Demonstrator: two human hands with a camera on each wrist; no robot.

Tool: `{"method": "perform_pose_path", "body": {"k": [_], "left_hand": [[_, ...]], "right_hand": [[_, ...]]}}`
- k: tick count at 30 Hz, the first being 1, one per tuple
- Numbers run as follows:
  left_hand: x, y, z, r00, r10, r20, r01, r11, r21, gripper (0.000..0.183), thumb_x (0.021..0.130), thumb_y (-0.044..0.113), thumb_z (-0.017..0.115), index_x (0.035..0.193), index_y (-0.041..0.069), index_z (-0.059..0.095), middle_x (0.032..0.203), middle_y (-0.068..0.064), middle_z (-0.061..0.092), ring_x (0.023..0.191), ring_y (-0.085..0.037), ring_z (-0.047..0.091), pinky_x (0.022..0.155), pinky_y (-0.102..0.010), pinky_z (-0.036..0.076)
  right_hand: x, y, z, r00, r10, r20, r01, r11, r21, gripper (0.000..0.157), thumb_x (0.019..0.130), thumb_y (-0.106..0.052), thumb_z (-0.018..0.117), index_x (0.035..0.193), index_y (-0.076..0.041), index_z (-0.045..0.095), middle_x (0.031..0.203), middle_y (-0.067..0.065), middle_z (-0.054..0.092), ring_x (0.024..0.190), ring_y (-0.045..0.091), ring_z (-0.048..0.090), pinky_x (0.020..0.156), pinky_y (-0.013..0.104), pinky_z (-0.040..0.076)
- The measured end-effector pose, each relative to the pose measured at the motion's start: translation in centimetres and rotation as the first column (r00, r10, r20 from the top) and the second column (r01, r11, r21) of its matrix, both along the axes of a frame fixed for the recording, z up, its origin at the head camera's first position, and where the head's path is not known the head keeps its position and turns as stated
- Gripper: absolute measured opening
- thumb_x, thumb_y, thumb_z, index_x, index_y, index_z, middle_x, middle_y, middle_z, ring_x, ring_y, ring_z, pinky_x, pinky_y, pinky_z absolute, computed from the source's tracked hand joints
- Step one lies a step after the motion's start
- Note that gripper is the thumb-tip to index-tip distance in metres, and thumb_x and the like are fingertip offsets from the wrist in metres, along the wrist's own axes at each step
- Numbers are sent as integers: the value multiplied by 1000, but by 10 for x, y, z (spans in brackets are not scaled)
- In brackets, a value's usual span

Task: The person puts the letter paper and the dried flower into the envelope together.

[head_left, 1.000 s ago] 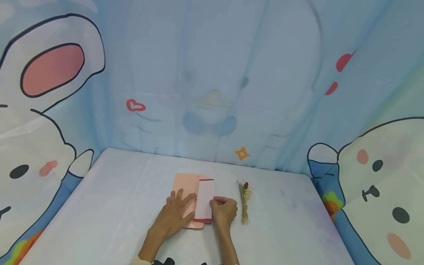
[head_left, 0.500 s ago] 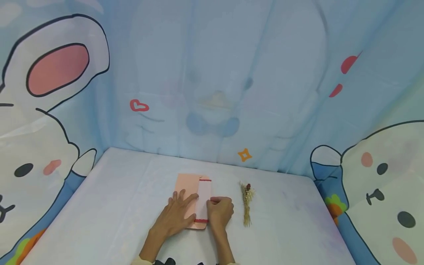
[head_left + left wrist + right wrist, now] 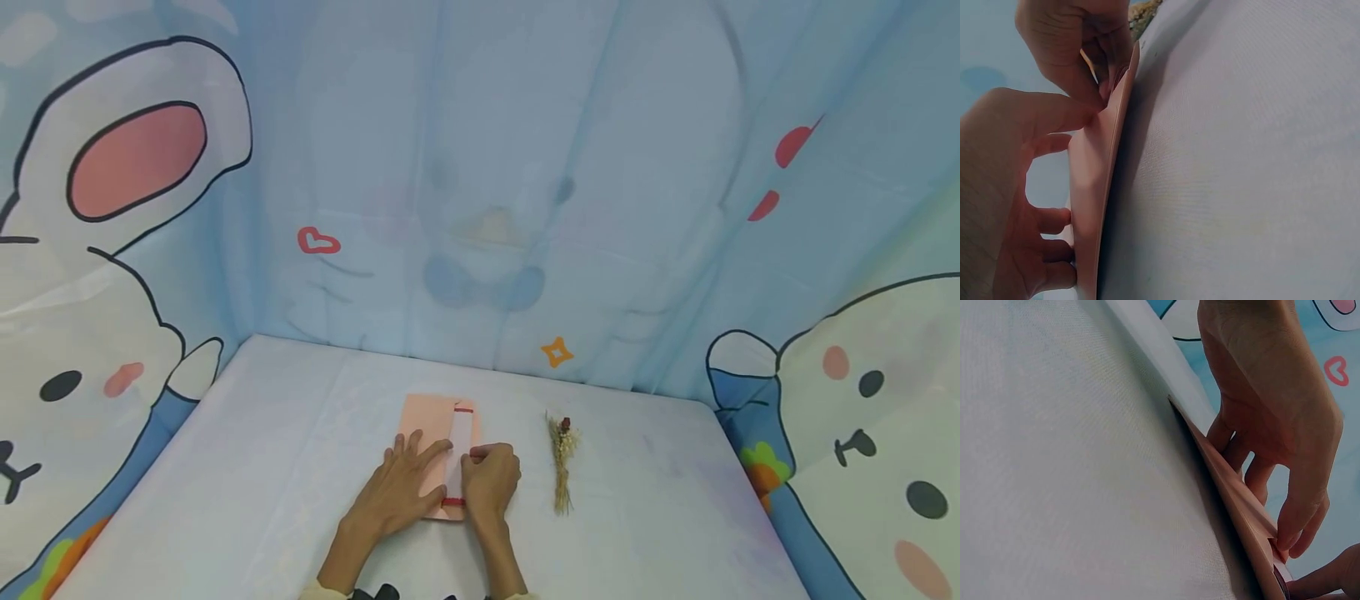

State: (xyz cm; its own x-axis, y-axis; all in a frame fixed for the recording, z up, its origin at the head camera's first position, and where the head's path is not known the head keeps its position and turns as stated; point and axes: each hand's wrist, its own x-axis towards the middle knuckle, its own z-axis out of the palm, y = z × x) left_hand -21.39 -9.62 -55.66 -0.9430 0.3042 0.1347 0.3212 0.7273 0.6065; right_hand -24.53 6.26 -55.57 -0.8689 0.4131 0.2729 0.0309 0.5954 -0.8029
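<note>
A peach paper envelope (image 3: 427, 412) lies on the table, its edge tilted slightly up in the left wrist view. My left hand (image 3: 397, 487) rests on it with fingers spread, and the thumb presses near the lower edge. A pale card (image 3: 459, 454) with a red strip at each end sits partly inside the envelope, its left part hidden under the peach paper. My right hand (image 3: 491, 483) pinches the card's right edge between thumb and fingers. In the right wrist view, the left fingertips (image 3: 1288, 537) are right at the envelope's opening.
To the right of the hands lies a small bunch of dried flowers (image 3: 561, 458) with one dark red bloom. The white table (image 3: 637, 492) ends at a blue cartoon-printed curtain (image 3: 360, 167) behind and at both sides.
My right hand has moved left with the card, which has slid further into the envelope, so a narrower strip shows. The left hand holds its place on the envelope.
</note>
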Motion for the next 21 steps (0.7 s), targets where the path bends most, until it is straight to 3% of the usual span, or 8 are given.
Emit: {"method": "perform_pose_path", "body": {"k": [11, 21], "left_hand": [[-2, 0, -2, 1000, 3, -14, -4, 1000, -27, 62, 101, 39, 66, 160, 27, 53, 170, -31, 39, 156, -66, 32, 126, -74, 35], [-4, -1, -4, 1000, 0, 7, 1, 1000, -10, 63, 101, 40, 65, 162, 30, 52, 173, -29, 36, 158, -65, 29, 128, -73, 33]], "right_hand": [[-1, -9, 0, 1000, 13, 16, -12, 999, -47, 7, 83, 11, 81, 84, 5, 82, 74, 16, 77, 63, 24, 70, 62, 39, 61], [-2, -15, -4, 996, 85, -39, -87, 994, -63, 6, 84, 12, 81, 83, 6, 82, 73, 17, 78, 64, 23, 72, 62, 35, 60]]}}
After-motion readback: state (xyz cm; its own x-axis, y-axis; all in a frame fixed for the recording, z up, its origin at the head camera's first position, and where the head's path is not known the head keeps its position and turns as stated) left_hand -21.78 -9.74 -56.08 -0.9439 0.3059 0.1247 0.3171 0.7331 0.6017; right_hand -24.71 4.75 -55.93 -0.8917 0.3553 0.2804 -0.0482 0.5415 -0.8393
